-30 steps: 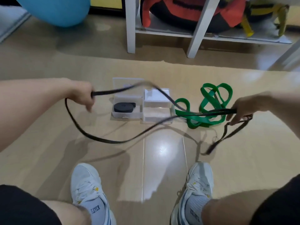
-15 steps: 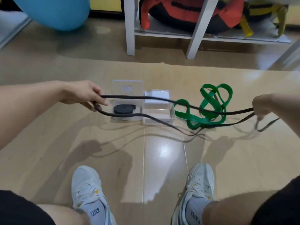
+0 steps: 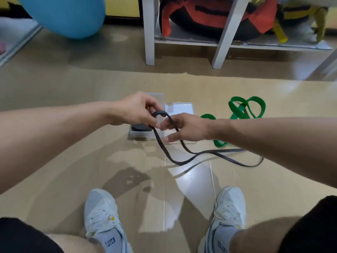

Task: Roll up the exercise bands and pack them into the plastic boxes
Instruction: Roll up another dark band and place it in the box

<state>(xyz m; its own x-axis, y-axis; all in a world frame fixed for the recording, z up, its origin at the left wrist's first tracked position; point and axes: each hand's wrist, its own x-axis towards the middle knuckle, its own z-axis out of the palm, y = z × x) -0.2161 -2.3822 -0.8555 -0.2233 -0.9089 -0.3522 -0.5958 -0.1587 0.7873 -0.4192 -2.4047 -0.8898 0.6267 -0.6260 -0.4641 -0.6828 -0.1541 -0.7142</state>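
My left hand (image 3: 138, 110) and my right hand (image 3: 184, 127) meet above the clear plastic boxes (image 3: 179, 106) on the floor. Both pinch one looped end of a long black band (image 3: 184, 145), whose two strands hang down and trail to the right across the floor. A rolled black band (image 3: 140, 127) lies in the left box, partly hidden by my left hand. A tangled green band (image 3: 246, 108) lies on the floor to the right of the boxes, partly behind my right forearm.
A white shelf frame (image 3: 224, 31) holding red-black and yellow bags stands beyond the boxes. A blue exercise ball (image 3: 63, 13) sits at the back left. My two white shoes (image 3: 104, 216) rest on the floor below my hands.
My hands were spread wide with the black band stretched between them; they have come together over the boxes, and the band's slack has dropped to the floor on the right.
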